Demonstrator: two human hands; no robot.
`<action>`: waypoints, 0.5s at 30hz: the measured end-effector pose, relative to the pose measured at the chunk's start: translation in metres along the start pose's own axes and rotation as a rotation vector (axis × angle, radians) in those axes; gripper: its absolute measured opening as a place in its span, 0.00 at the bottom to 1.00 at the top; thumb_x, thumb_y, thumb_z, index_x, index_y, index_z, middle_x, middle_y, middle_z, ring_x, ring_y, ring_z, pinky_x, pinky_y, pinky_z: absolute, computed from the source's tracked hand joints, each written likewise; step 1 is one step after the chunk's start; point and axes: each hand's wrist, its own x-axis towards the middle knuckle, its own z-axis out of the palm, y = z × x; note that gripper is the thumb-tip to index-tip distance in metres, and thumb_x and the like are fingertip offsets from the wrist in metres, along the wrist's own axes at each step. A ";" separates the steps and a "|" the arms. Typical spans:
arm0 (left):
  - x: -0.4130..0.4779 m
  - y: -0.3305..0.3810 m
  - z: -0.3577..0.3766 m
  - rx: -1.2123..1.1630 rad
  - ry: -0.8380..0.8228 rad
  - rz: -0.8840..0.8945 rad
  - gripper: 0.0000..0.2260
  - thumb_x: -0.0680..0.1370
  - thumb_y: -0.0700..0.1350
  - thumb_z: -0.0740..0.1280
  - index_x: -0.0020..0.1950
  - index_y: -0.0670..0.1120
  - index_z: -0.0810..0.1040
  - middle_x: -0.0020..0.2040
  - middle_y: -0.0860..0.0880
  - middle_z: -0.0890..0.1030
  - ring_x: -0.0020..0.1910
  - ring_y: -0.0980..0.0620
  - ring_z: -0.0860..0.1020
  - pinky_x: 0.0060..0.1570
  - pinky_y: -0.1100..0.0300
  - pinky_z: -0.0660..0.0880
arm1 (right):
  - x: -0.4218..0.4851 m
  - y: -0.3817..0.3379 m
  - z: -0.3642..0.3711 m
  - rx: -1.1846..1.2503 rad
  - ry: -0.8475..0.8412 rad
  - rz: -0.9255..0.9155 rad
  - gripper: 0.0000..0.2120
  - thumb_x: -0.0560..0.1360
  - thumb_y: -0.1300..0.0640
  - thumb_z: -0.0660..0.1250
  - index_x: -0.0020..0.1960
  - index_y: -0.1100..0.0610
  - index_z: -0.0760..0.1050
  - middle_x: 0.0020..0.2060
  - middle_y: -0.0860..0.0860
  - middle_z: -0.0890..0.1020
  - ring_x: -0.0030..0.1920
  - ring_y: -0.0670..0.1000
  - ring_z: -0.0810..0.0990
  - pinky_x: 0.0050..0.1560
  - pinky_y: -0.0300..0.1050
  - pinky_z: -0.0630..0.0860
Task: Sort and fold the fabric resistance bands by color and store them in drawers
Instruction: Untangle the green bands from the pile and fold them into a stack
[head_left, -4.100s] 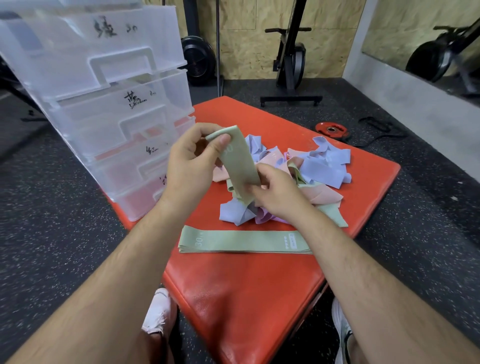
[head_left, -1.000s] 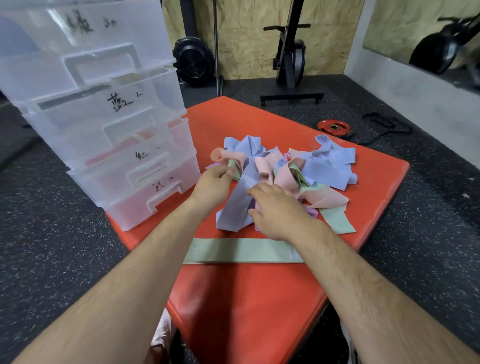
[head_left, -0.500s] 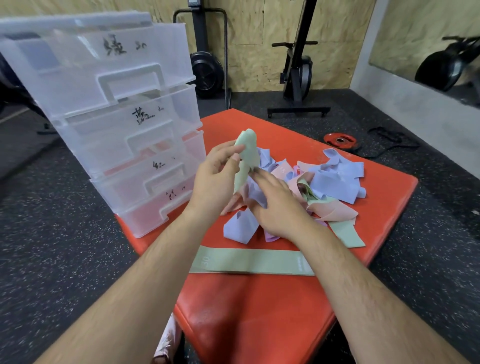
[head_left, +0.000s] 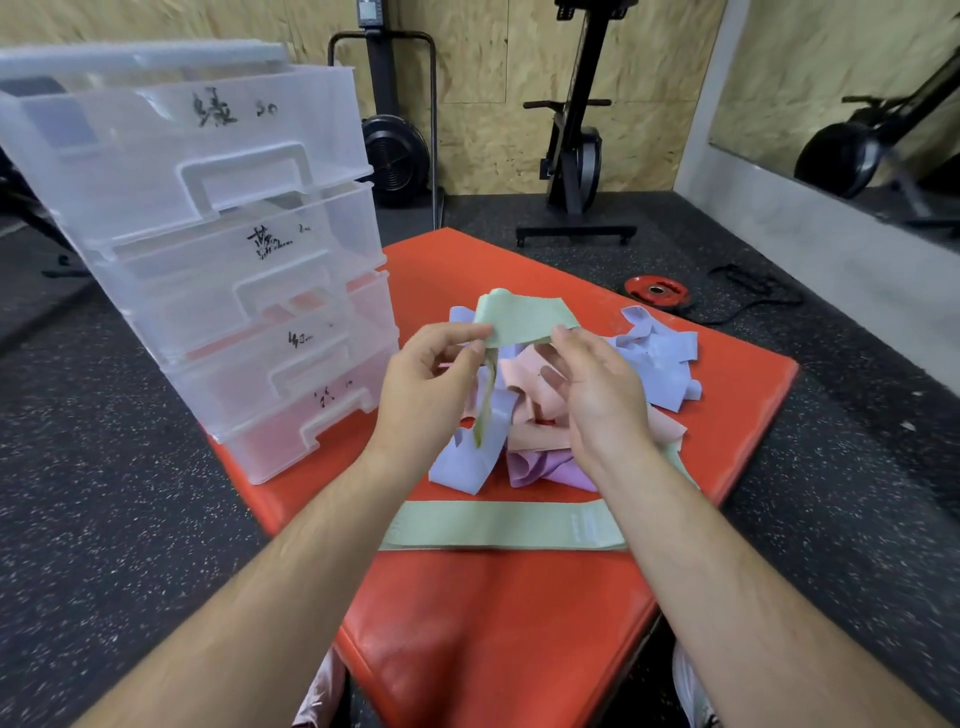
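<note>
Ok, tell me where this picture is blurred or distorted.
Head view: wide-angle bend leans the drawer stack and stretches the lower corners; the held green band looks slightly motion-soft; light is even, with a soft sheen on the red mat.

Red vinyl pad (head_left: 493, 634) on the gym floor: clear four-drawer unit (head_left: 234, 322) at left corner, mixed band pile (head_left: 654, 364) in the middle, flat green band (head_left: 498, 525) just in front of the pile.

- walls: tan OSB panels (head_left: 498, 104);
- floor: black rubber floor (head_left: 104, 467), white-speckled;
- far wall: black upright exercise machine (head_left: 574, 156); fan-wheel machine (head_left: 395, 150) to its left;
- right: mirror (head_left: 857, 78) above grey ledge (head_left: 805, 244);
- red weight plate (head_left: 658, 292) flat on floor
</note>
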 end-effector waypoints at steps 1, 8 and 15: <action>-0.002 0.000 0.002 0.015 -0.022 0.000 0.09 0.80 0.40 0.66 0.54 0.52 0.83 0.49 0.48 0.83 0.40 0.59 0.77 0.38 0.66 0.75 | -0.001 -0.002 -0.003 -0.043 0.038 -0.057 0.05 0.78 0.57 0.71 0.52 0.57 0.82 0.46 0.50 0.85 0.49 0.48 0.84 0.53 0.42 0.81; -0.008 -0.008 0.012 0.244 -0.060 0.074 0.05 0.79 0.47 0.68 0.53 0.56 0.82 0.57 0.53 0.72 0.50 0.55 0.76 0.50 0.64 0.76 | -0.018 -0.002 -0.007 -0.229 0.008 -0.269 0.07 0.78 0.59 0.69 0.42 0.55 0.81 0.35 0.49 0.82 0.39 0.48 0.80 0.43 0.41 0.78; -0.011 0.008 0.020 -0.143 -0.053 -0.145 0.13 0.78 0.54 0.69 0.61 0.51 0.77 0.53 0.52 0.83 0.51 0.52 0.82 0.44 0.62 0.79 | -0.031 0.013 -0.010 -0.827 -0.323 -0.666 0.09 0.79 0.58 0.65 0.54 0.51 0.83 0.52 0.42 0.83 0.56 0.45 0.81 0.59 0.45 0.76</action>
